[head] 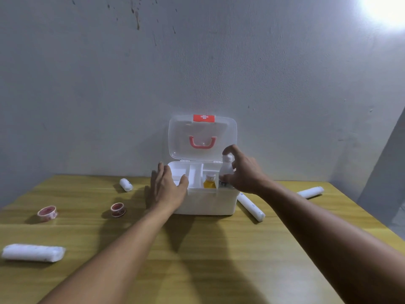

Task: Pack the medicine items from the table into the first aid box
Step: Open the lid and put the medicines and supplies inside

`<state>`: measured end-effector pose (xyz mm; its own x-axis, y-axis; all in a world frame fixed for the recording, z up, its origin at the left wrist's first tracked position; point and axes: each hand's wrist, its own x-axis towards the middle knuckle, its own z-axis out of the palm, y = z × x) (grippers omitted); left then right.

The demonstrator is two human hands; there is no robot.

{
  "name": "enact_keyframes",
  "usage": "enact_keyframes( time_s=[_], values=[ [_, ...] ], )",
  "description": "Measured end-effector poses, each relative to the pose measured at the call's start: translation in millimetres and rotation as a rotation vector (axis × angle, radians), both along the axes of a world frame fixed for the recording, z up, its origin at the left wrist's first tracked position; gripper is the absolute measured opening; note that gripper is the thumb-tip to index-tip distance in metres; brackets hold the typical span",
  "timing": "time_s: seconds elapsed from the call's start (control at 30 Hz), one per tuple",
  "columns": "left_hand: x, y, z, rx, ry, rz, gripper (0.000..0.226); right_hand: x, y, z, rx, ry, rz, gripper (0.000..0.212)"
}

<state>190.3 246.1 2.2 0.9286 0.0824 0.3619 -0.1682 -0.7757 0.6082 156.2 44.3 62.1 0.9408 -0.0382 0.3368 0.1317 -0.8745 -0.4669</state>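
Observation:
The white first aid box [208, 202] stands at the table's far middle, its clear lid [202, 137] raised against the wall. A small yellow bottle [209, 181] stands upright in its inner tray. My right hand [243, 172] grips a white bottle [226, 166] upright over the box's right compartment. Flat against the box's left side lies my left hand [167, 187], thumb over the rim. On the table lie two tape rolls [47, 213] [118, 209] and several white bandage rolls [32, 252] [126, 184] [251, 206] [310, 191].
The yellow wooden table [208, 249] ends at the wall behind the box, and its right edge runs diagonally near the far right bandage roll. A bright light glares at the top right.

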Motion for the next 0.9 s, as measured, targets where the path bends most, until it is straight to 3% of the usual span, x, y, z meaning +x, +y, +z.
enact_keyframes(
  time_s=[0.17, 0.4, 0.63, 0.9],
  values=[
    [6.3, 8.5, 4.2, 0.063, 0.035, -0.133, 0.073, 3.2, -2.7, -5.5, 0.000, 0.018, 0.048, 0.061],
    [11.8, 12.8, 2.4, 0.076, 0.109, -0.167, 0.082, 5.4, -3.2, -3.1, -0.034, 0.064, 0.079, 0.060],
    [14.3, 12.4, 1.5, 0.135, 0.135, -0.148, 0.080, 8.7, -2.7, -5.1, -0.133, 0.117, 0.104, 0.035],
    [14.6, 11.9, 2.2, 0.166, 0.144, -0.151, 0.079, 7.6, -5.8, -4.8, -0.091, 0.003, 0.030, 0.032]
  ],
)
